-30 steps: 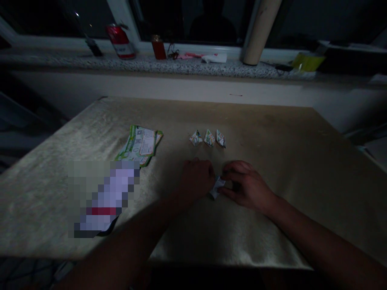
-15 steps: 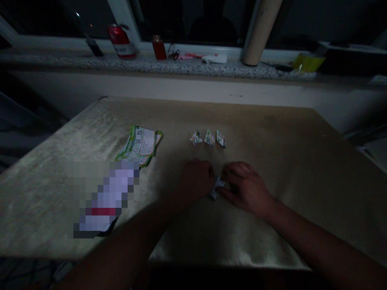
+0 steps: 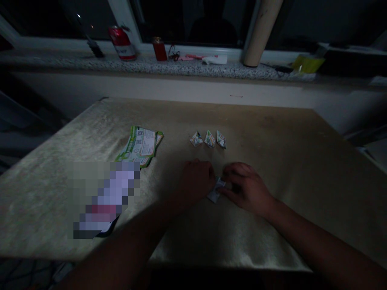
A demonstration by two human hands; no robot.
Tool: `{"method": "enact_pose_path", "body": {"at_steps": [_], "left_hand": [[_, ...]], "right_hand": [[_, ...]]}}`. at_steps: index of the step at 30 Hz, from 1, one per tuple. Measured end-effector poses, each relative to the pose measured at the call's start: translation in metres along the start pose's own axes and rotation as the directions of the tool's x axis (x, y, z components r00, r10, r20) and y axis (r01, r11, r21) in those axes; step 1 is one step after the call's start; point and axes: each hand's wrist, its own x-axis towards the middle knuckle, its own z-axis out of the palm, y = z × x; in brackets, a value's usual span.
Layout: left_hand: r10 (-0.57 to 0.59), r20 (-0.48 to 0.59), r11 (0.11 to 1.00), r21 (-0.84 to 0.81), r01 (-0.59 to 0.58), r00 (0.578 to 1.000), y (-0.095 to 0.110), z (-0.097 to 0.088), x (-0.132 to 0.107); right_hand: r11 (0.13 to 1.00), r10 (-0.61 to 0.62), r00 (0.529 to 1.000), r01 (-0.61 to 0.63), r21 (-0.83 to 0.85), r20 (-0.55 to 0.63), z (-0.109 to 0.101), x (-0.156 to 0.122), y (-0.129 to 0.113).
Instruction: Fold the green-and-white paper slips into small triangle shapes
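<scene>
Between my hands, low over the table, is a small folded piece of pale paper (image 3: 215,194). My left hand (image 3: 198,179) is closed at its left edge, the fingertips mostly turned out of sight. From the right, my right hand (image 3: 246,185) pinches the paper with curled fingers and thumb. Beyond the hands stand three small folded paper pieces in a row: the left one (image 3: 196,139), the middle one (image 3: 209,139) and the right one (image 3: 221,139), all with printed green and white patterns.
Green-and-white printed sheets (image 3: 142,145) lie left on the cloth-covered table (image 3: 272,133). A phone-like device (image 3: 110,201), blurred out, overlaps them. On the stone windowsill (image 3: 187,68) are a red can (image 3: 121,43), a red jar (image 3: 159,49) and a cardboard tube (image 3: 263,32).
The paper between my hands has shifted slightly and shows a little more of its lower part. Both hands stay in nearly the same place.
</scene>
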Motion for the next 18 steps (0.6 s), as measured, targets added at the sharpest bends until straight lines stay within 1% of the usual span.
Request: {"method": "enact_pose_path", "body": {"at_steps": [5,18], "left_hand": [[0.006,-0.016,1.000,-0.007,-0.006,1.000,-0.0013,0.0023,-0.0010],[-0.007,-0.013,1.000,-0.016,0.007,1.000,-0.0002,0.0007,-0.0011]], "right_hand": [[1.000,-0.016,1.000,0.015,-0.013,-0.015,0.0019,-0.0002,0.0042],[1.000,0.007,1.000,-0.007,-0.026,0.014,-0.0013,-0.0021,-0.0032]]}}
